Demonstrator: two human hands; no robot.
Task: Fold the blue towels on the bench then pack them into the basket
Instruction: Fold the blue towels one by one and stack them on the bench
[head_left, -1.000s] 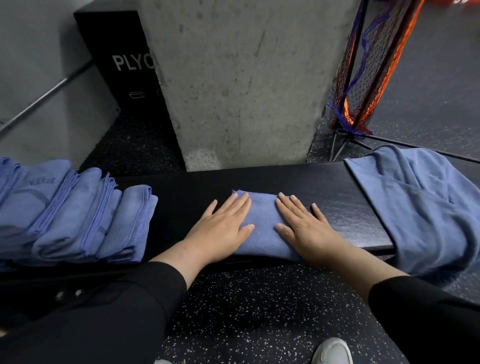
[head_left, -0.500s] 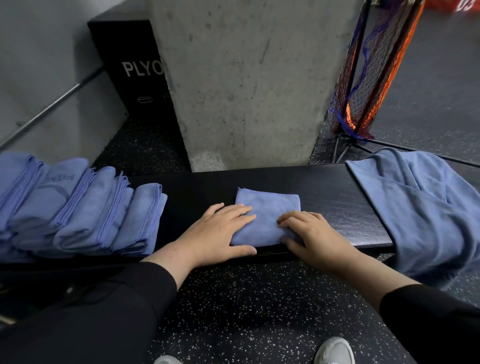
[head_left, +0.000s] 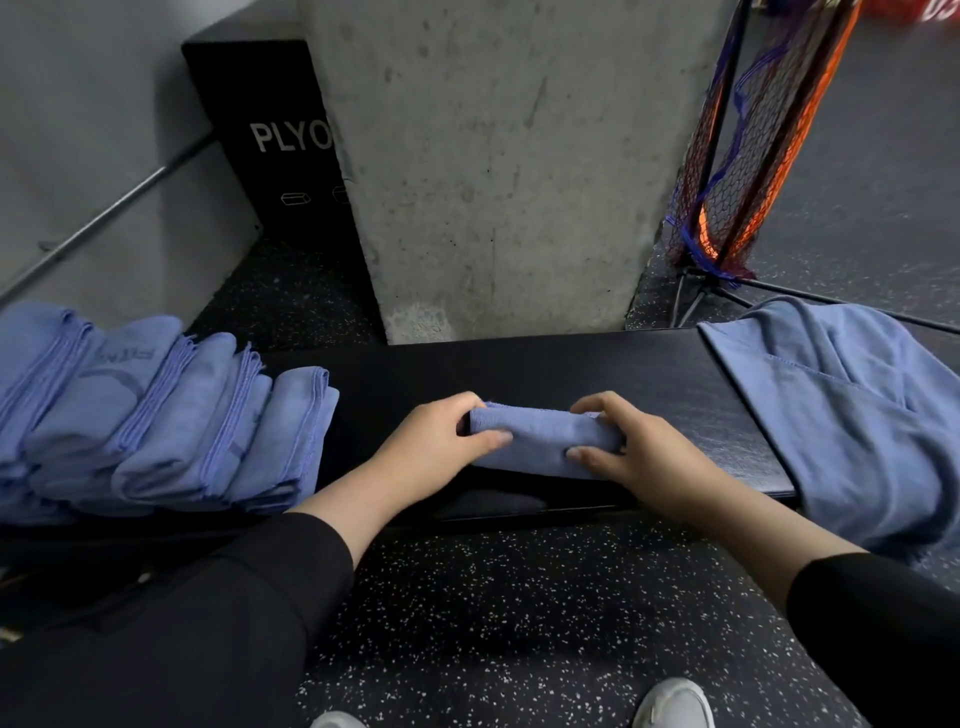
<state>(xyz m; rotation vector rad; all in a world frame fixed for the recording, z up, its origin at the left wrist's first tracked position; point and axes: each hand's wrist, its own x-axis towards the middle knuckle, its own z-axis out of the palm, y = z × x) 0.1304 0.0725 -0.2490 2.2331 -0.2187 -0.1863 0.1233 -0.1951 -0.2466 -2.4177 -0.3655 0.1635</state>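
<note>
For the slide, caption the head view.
Both hands grip a folded blue towel on the black bench.

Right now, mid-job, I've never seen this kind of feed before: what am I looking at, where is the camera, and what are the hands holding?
There is no machine here: a person works with bare hands, and the single camera sits on their head, looking forward and down. The left hand and right hand each grip one end of a small folded blue towel on a black bench. To the left on the bench is a row of folded towels. Unfolded blue towels drape over the bench's right end. Behind stand a concrete pillar and a black box marked PLYO. No basket is in view.
</note>
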